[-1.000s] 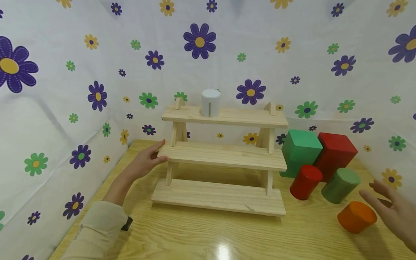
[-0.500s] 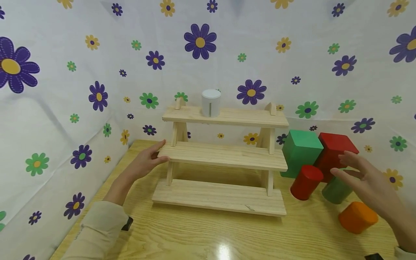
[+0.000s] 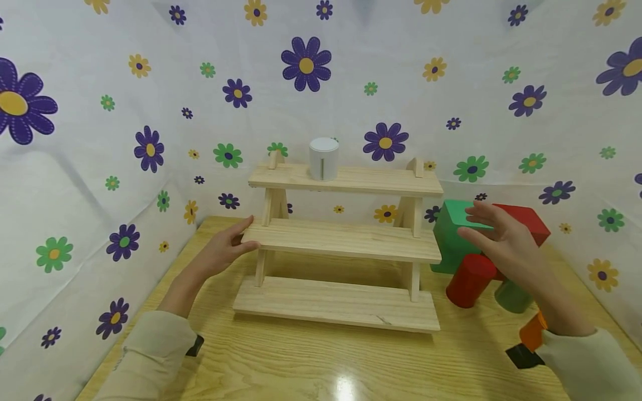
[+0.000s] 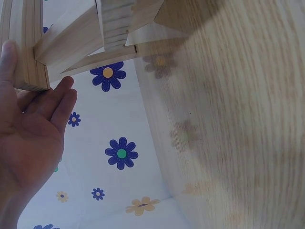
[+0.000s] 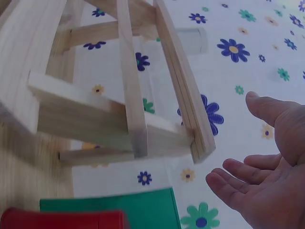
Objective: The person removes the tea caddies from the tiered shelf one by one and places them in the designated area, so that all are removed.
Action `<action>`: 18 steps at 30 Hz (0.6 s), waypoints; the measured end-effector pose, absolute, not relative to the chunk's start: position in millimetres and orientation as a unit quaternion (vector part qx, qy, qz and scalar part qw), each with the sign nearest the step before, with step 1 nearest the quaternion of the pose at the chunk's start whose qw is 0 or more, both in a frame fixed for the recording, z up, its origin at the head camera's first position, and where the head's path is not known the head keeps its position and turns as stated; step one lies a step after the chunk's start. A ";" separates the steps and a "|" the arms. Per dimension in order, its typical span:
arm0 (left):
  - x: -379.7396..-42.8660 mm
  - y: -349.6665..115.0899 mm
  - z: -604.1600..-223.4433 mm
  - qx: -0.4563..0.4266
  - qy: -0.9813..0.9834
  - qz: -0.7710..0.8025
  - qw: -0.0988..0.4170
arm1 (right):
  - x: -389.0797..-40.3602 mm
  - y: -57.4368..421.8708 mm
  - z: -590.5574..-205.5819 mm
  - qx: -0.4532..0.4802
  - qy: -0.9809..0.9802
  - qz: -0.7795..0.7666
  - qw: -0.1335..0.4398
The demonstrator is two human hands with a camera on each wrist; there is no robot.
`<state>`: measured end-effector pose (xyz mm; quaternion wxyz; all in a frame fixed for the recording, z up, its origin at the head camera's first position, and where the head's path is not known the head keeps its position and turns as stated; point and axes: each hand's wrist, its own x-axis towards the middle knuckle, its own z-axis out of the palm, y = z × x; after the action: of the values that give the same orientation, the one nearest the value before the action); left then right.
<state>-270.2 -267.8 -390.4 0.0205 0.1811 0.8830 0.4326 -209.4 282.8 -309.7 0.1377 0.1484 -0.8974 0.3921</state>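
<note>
A three-tier wooden shelf stand (image 3: 346, 239) is on the table. My left hand (image 3: 220, 253) holds the left end of its middle board; in the left wrist view the thumb lies on one side of the board (image 4: 33, 78) and the fingers on the other. On the top tier stands a white cylinder (image 3: 323, 160) with a narrow vertical mark. My right hand (image 3: 509, 250) is in the air with fingers spread, holding nothing, right of the stand. In the head view it overlaps the green block (image 3: 451, 245) and the red block (image 3: 531, 223).
A red cylinder (image 3: 468, 281) stands in front of the blocks. Beside it, a green cylinder (image 3: 512, 297) and an orange cylinder (image 3: 531, 333) are partly hidden by my right arm. A white flower-printed cloth (image 3: 200, 89) hangs behind and along both sides of the wooden table (image 3: 301, 356).
My right hand has moved left and away from me, from beside the orange cylinder to in front of the blocks. The left hand and the stand have stayed put.
</note>
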 end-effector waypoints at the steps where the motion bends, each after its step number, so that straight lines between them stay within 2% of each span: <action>1: -270.1 -267.5 -390.2 0.181 0.883 0.432 0.020 | -211.9 277.4 -307.8 0.151 -0.896 0.395 0.139; 18: -270.2 -266.8 -390.9 0.184 0.880 0.437 0.020 | -259.1 206.7 -288.6 0.192 -0.871 0.432 0.133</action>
<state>-270.2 -266.8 -390.9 0.0199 0.1841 0.8804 0.4365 -259.1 206.7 -288.6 0.1330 0.1923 -0.8711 0.4319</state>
